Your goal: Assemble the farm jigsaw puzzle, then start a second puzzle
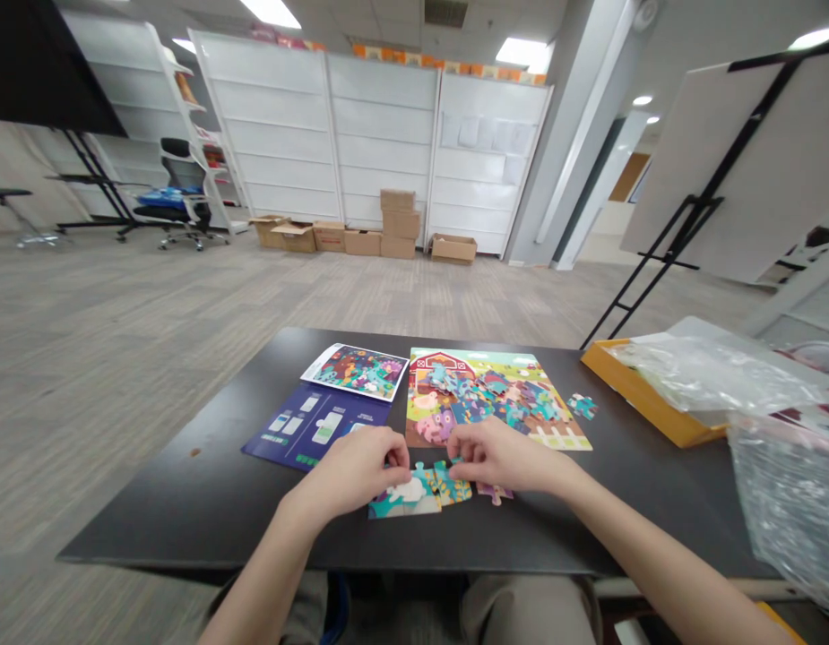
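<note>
Several joined puzzle pieces (409,498), teal with a white rabbit shape, lie flat near the table's front edge. My left hand (367,461) has curled fingers, with thumb and fingertips on the upper part of these pieces. At their right end sits a teal piece with yellow leaves (453,489). My right hand (498,455) pinches at the top right edge of that piece. A purple-pink puzzle piece (496,493) lies partly beneath my right hand. Just beyond, a heap of loose puzzle pieces (498,399) covers much of a farm-picture board (562,437).
A picture sheet (367,370) and a dark blue leaflet (280,439) lie left of the board. One loose cluster of pieces (582,406) is right of it. A yellow box (646,403) with clear plastic wrapping (716,372) stands at the table's right side.
</note>
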The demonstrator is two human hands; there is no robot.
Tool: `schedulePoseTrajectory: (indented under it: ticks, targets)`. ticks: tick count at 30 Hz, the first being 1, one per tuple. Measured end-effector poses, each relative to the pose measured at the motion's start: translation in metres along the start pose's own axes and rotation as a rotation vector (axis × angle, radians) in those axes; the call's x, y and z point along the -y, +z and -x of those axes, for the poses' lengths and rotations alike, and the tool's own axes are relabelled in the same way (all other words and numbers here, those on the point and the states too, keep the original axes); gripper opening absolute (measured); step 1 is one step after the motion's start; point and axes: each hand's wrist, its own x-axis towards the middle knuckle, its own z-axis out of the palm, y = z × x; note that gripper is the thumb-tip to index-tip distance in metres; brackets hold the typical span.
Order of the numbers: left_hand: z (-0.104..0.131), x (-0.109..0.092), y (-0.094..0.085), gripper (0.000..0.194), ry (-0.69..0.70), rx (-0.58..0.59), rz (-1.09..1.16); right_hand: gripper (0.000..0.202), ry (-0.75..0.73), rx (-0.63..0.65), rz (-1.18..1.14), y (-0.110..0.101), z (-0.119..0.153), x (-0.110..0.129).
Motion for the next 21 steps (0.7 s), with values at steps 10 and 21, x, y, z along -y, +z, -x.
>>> schedulePoseTrajectory:
  ticks: [10,21]
  targets:
    - [-0.003,0.001,0.000,0.021,0.018,0.016,0.019,0.012,-0.014,0.042,0.174,-0.001,0.006,0.009]
    - [-0.004,0.001,0.002,0.017,0.028,0.008,0.009,0.029,-0.228,0.019,0.284,0.009,-0.001,0.007]
